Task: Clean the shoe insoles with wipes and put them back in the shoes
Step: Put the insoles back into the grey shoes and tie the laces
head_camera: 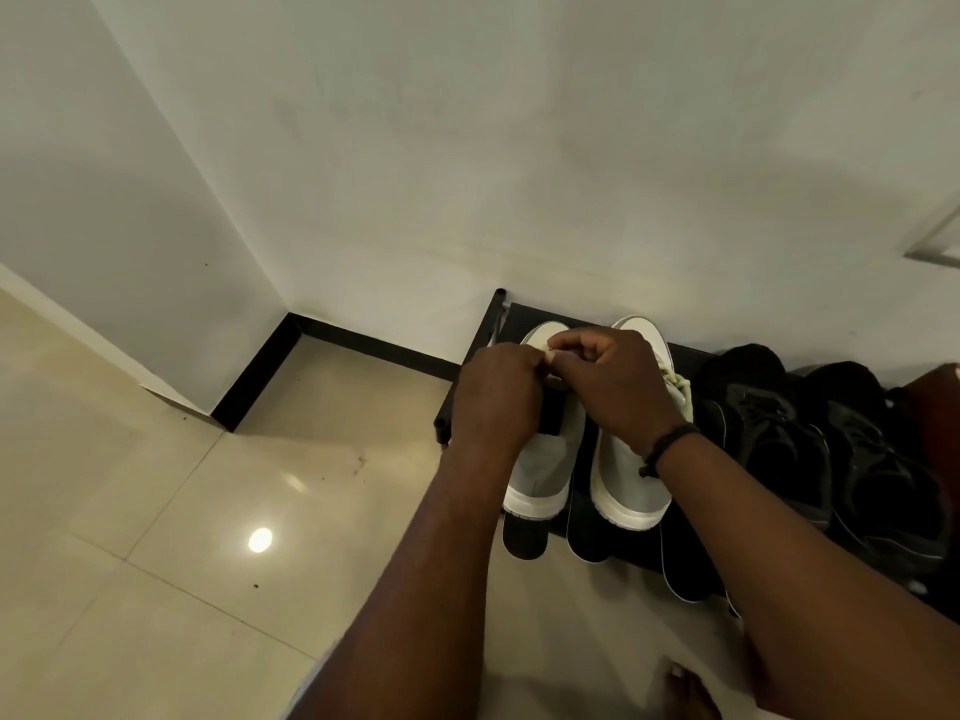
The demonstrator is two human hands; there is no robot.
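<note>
light shoes [587,459] on rack [470,366], left of dark shoes [831,459].

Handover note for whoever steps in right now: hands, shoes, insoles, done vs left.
Left hand and right hand: both over the left grey shoe, fingers curled and pinching at its laces near the tongue.
The right grey shoe stands beside it on the black shoe rack; its pale laces hang loose.
Dark insoles lie flat under and in front of the grey pair, their ends sticking out past the toes.
A black pair of shoes sits further right on the rack.
No wipes in view.
Done: cannot tell whether the insoles are wiped.
Left: put the insoles back into the shoes.
</note>
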